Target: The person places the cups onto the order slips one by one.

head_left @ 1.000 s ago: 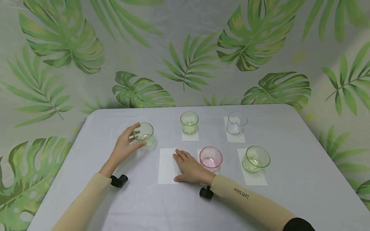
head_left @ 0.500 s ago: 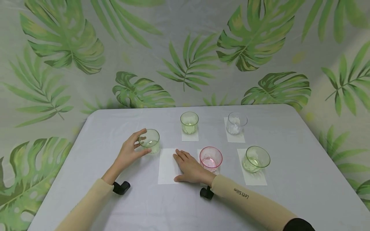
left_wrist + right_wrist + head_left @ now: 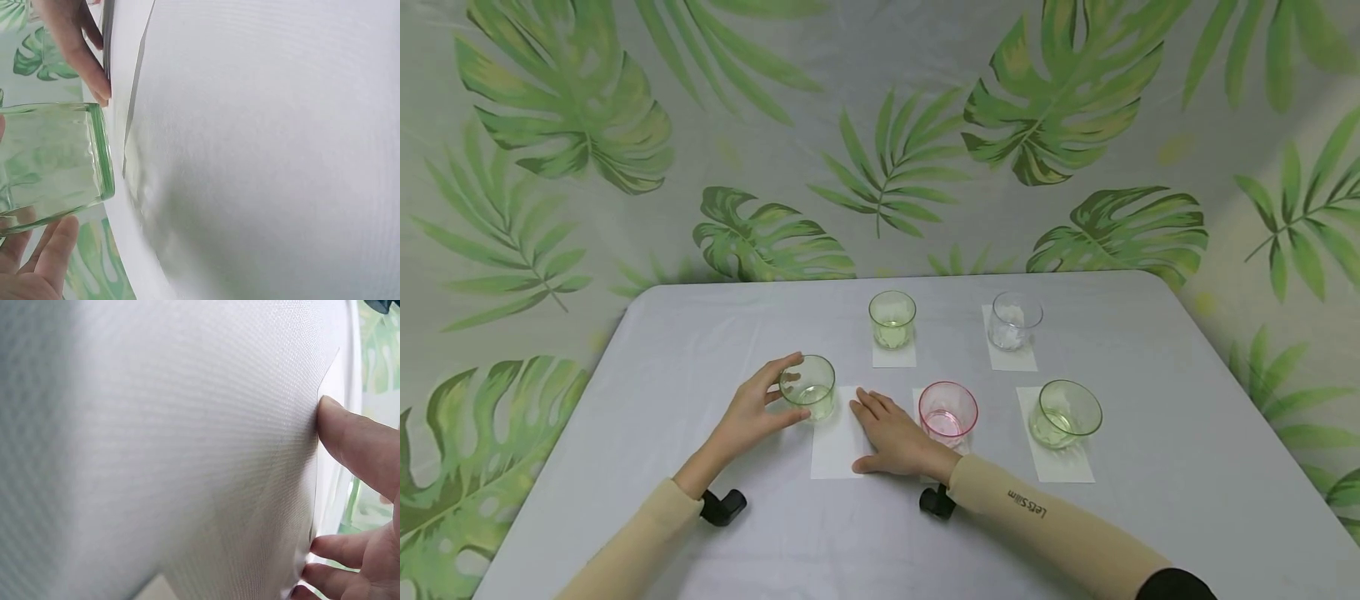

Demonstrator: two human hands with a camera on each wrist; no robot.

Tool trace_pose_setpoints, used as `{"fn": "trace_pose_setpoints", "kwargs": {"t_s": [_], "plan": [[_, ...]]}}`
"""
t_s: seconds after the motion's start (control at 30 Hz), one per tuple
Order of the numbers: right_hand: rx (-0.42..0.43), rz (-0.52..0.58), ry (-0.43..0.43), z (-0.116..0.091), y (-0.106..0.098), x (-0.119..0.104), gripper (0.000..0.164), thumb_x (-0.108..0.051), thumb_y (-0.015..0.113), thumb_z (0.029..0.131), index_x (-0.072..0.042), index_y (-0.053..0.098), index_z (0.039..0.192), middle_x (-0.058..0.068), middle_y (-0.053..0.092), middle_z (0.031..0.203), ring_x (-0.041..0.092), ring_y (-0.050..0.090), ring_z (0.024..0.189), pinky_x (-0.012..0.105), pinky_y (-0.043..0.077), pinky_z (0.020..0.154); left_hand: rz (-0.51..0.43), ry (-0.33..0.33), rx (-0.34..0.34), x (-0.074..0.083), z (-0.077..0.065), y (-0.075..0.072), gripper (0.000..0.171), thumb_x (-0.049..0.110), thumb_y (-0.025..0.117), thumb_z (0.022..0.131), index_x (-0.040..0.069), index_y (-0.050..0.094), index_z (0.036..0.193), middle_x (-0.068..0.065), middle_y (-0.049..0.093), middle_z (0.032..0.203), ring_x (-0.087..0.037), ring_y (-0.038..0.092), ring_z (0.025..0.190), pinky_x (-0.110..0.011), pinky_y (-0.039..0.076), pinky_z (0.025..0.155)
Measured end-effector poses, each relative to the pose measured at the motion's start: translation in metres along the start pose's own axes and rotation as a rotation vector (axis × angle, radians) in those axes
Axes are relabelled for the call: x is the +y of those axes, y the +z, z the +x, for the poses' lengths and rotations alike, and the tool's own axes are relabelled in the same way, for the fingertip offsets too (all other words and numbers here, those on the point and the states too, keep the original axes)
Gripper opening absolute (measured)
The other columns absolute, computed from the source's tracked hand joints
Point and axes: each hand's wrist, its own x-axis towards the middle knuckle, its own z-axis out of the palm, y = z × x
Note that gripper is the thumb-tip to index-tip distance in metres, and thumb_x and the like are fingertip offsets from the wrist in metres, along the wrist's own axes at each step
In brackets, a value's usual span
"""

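Observation:
My left hand (image 3: 748, 421) holds a clear green drinking glass (image 3: 820, 407) upright, thumb on the near side and fingers round the far side. In the left wrist view the base of the green glass (image 3: 56, 162) hangs a little above the table. It hovers over the upper left corner of a white paper sheet (image 3: 831, 458). On the right part of that sheet my right hand (image 3: 891, 437) lies with fingers spread. Thumb (image 3: 359, 444) and fingertips press the paper in the right wrist view. A pink-rimmed glass (image 3: 949, 410) stands just beyond the right wrist.
At the back, a green glass (image 3: 892, 323) and a colourless glass (image 3: 1011, 323) stand on paper sheets. Another green glass (image 3: 1063, 421) sits on a sheet at the right. A white cloth (image 3: 820, 542) covers the table, with a leaf-patterned backdrop (image 3: 895, 175) behind.
My left hand has carried the green glass right and towards me, from beyond the sheet's left side to above its corner. The right hand has stayed in place on the paper.

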Motion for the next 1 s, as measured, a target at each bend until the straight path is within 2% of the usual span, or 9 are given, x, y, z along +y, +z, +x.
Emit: {"fn": "trace_pose_setpoints", "kwargs": {"t_s": [0.07,0.1,0.37,0.6,0.77,0.87,1.0], "plan": [[0.0,-0.001,0.001,0.0,0.0,0.0,0.087,-0.039,0.074,0.083,0.003,0.031,0.146,0.019,0.022,0.154,0.035,0.02,0.141,0.043,0.021,0.114,-0.007,0.006,-0.018,0.01,-0.001,0.001,0.072,0.001,0.077,0.078,-0.006,0.04,0.14,-0.024,0.043,0.139,-0.042,0.05,0.119,-0.052,0.048,0.092],[0.0,-0.001,0.002,0.0,0.0,-0.001,0.087,-0.039,0.074,0.083,0.003,0.031,0.146,0.019,0.022,0.154,0.035,0.02,0.141,0.044,0.021,0.114,-0.015,0.009,-0.027,0.011,-0.002,0.002,0.073,0.001,0.078,0.078,-0.005,0.04,0.14,-0.024,0.043,0.139,-0.042,0.05,0.119,-0.052,0.048,0.092],[0.01,-0.002,-0.01,0.0,0.001,0.0,0.086,-0.037,0.075,0.083,0.004,0.033,0.145,0.019,0.023,0.154,0.035,0.021,0.14,0.044,0.023,0.113,-0.044,0.059,-0.092,0.01,-0.004,0.009,0.073,-0.002,0.079,0.076,-0.008,0.041,0.138,-0.025,0.046,0.136,-0.043,0.05,0.117,-0.051,0.05,0.089],[0.04,0.006,-0.053,-0.003,0.0,0.0,0.084,-0.036,0.074,0.083,0.009,0.035,0.142,0.022,0.024,0.153,0.037,0.023,0.138,0.044,0.025,0.113,-0.075,0.108,-0.114,0.008,-0.005,0.014,0.072,-0.004,0.08,0.073,-0.011,0.043,0.135,-0.028,0.048,0.133,-0.045,0.051,0.115,-0.052,0.05,0.087],[0.042,-0.009,-0.052,-0.003,0.001,0.0,0.083,-0.037,0.074,0.083,0.01,0.037,0.141,0.022,0.023,0.153,0.036,0.024,0.138,0.043,0.024,0.113,-0.058,0.119,-0.126,0.008,-0.005,0.015,0.072,-0.004,0.081,0.072,-0.01,0.044,0.134,-0.028,0.05,0.13,-0.045,0.05,0.116,-0.05,0.051,0.087],[0.029,-0.006,-0.029,-0.001,0.003,0.001,0.083,-0.036,0.074,0.083,0.009,0.036,0.142,0.021,0.022,0.154,0.036,0.022,0.139,0.044,0.024,0.113,-0.037,0.128,-0.122,0.006,-0.004,0.016,0.073,-0.003,0.081,0.072,-0.01,0.044,0.134,-0.028,0.05,0.129,-0.044,0.05,0.116,-0.049,0.052,0.086],[0.025,0.0,-0.01,0.001,0.004,0.002,0.085,-0.038,0.075,0.083,0.006,0.034,0.144,0.019,0.021,0.154,0.034,0.021,0.14,0.043,0.023,0.114,-0.027,0.146,-0.112,-0.013,-0.003,0.021,0.075,-0.002,0.082,0.071,-0.008,0.043,0.136,-0.025,0.05,0.131,-0.043,0.05,0.117,-0.049,0.052,0.086]]}}
